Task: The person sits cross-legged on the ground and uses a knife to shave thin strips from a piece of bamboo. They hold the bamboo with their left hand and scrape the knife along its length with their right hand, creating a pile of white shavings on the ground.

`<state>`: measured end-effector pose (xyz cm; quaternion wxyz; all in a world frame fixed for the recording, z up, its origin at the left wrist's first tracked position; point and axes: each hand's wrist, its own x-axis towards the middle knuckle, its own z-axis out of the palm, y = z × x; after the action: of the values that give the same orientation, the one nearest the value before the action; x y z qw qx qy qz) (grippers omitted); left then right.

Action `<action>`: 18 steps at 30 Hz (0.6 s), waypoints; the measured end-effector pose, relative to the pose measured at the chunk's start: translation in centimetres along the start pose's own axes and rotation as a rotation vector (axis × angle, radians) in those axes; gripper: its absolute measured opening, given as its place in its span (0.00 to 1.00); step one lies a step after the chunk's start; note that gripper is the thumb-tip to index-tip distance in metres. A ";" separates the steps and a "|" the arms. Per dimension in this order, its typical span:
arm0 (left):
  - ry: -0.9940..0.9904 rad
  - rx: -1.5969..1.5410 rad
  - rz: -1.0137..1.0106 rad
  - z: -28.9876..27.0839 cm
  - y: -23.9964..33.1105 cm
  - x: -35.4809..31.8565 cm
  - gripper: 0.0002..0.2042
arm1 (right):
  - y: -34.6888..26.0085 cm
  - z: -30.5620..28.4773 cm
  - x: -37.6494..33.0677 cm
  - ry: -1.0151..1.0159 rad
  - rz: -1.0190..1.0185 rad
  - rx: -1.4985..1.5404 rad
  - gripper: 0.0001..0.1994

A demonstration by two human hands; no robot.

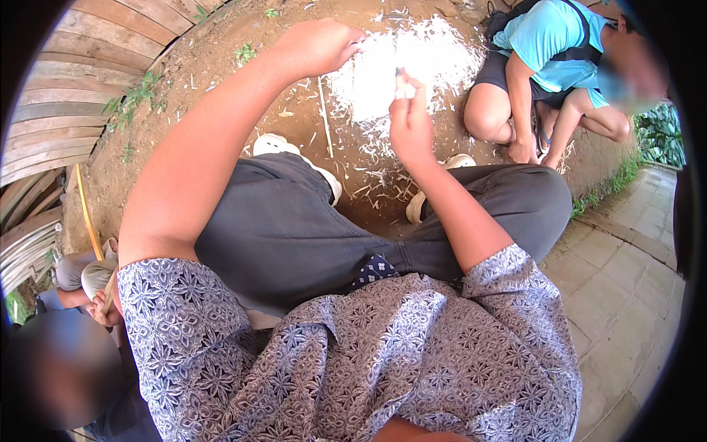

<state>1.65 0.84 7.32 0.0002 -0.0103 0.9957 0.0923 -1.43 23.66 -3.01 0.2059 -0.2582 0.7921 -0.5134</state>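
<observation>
While the right grip (411,127) hovers, white shavings (448,60) lie below it.

I count one left hand (322,48) and one right hand (411,125), two altogether; two pale shoes (276,145); two other people (541,33), one off to each side; one long yellow strip (88,214); and white shavings (440,43) far too many to number.

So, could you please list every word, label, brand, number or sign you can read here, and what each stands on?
None: there is no readable text.
The short-sleeved shirt bears a floral pattern, not lettering.
The glare over the pale shavings near the left hand and right hand would hide any small marks.
</observation>
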 end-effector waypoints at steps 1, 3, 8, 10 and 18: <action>-0.017 0.008 0.002 -0.1 0.4 0.2 0.10 | 2.2 0.4 0.0 -0.056 0.012 -0.103 0.20; -0.048 0.036 0.008 -0.6 0.8 0.5 0.10 | 5.9 0.9 0.3 -0.096 0.141 -0.170 0.20; -0.015 0.005 0.001 0.5 -0.1 0.2 0.11 | -0.5 -0.1 0.4 0.009 0.052 0.085 0.20; -0.002 -0.006 0.003 0.7 -0.1 0.4 0.11 | -1.9 -0.4 0.0 0.056 0.029 0.145 0.20; -0.023 0.013 0.000 0.3 -0.1 0.2 0.12 | 3.9 0.8 0.5 -0.111 0.172 -0.124 0.20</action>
<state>1.42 0.77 7.01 0.0118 -0.0091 0.9962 0.0860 -2.10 24.17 -6.96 0.2763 -0.2297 0.8288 -0.4288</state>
